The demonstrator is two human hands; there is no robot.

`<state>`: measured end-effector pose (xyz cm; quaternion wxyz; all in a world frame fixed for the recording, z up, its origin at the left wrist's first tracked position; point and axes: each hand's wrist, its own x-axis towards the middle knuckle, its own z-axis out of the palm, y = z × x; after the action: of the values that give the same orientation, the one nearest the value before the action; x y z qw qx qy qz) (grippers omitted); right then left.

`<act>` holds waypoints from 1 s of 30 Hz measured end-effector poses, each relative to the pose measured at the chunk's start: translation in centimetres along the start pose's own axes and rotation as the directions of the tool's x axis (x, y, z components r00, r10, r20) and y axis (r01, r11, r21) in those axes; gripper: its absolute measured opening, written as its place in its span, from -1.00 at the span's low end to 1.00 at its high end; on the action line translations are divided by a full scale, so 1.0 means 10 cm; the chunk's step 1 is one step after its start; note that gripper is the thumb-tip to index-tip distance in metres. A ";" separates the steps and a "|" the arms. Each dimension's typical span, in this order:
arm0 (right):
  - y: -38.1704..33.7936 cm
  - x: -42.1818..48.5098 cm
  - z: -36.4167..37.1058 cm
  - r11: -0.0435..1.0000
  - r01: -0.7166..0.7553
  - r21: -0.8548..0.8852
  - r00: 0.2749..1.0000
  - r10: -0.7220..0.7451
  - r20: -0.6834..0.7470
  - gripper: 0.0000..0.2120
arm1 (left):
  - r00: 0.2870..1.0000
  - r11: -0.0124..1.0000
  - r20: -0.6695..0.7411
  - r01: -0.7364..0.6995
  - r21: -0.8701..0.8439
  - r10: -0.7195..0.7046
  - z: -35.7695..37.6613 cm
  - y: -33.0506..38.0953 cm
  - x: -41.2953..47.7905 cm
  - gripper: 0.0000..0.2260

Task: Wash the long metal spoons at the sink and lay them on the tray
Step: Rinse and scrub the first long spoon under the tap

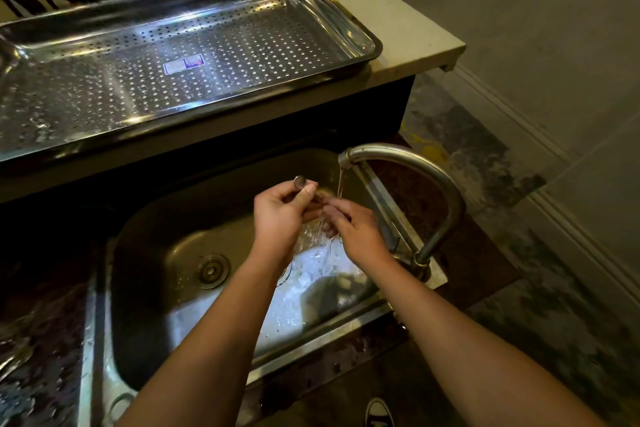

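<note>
Largest item: perforated stainless-steel tray (360, 28), rectangular with a raised rim, on the pale stone table (398, 21) behind the sink. It sits above sink level. Its floor is wet and carries no spoons.

Deep stainless-steel sink (156, 236), set into a dark speckled table (45, 322). Water is pooled on the right half of the sink floor.

Curved brushed-metal tap (433, 177), rooted at the sink's right rim and arching leftward over the sink. A thin stream of water (341, 184) falls from its spout.

Both forearms reach in from the sink's near edge.
- Left hand (280, 215): over the sink, just left of the stream. Fingers (306, 189) curled and clamped round the upper part of the spoon.
- Right hand (360, 236): over the sink, directly under the stream. Fingers (330, 211) bent in round the spoon's lower part, with water splashing over them.

Round metal drain (212, 270), in the sink floor, left of the hands.

Long metal spoon (299, 182): held between both hands above the sink, at the stream. Only its small round end shows clear, above the left fingers. The rest is hidden by the hands and the splash.

Small blue-and-white label (183, 64), on the tray floor.
</note>
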<state>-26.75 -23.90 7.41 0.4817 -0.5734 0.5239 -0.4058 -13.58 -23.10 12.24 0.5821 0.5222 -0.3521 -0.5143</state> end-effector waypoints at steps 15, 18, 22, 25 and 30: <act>-0.14 0.11 0.10 0.907 0.205 -0.368 0.978 -0.172 0.120 -0.82 | 0.967 0.959 -0.248 -0.015 -0.284 -0.058 -0.35 0.20 -0.03 -0.92; -0.18 0.08 0.20 0.901 0.311 -0.302 0.941 -0.249 0.228 -0.82 | 0.971 0.964 -0.221 0.028 -0.265 -0.089 -0.29 0.14 -0.09 -0.93; -0.09 0.11 0.01 0.902 0.072 -0.426 0.991 -0.018 0.129 -0.81 | 0.942 0.948 -0.329 -0.047 -0.316 -0.063 -0.54 0.26 -0.02 -0.91; -0.09 0.14 -0.07 0.878 -0.206 -0.432 0.978 0.199 -0.063 -0.73 | 0.918 0.924 -0.386 -0.064 -0.377 -0.094 -0.78 0.29 0.02 -0.90; -0.14 0.19 -0.02 0.882 -0.279 0.379 0.940 0.331 -0.078 -0.85 | 0.860 0.850 -0.431 0.008 -0.527 -0.275 -0.89 0.12 -0.03 -0.92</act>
<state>-26.48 -25.80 8.71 0.5988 -0.3549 0.5565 -0.4537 -4.95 -20.72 11.60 0.7276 0.4884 -0.0036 -0.4817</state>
